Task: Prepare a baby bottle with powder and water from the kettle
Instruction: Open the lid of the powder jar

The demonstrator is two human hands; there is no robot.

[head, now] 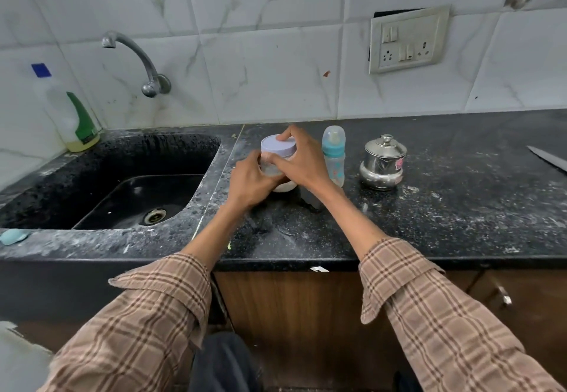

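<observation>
While your left hand grips the light plastic jar body, your right hand clamps the lid; twist there.

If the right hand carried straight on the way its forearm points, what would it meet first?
The right hand already grips the jar by its lid. Past the jar, probably bare counter and then the tiled wall; depth is unclear.

My left hand and right hand cover most of the jar, so I can't read how much powder it holds. The right wrist hides the baby bottle's lower corner. A blade is cut off at the right edge, handle unseen.
</observation>
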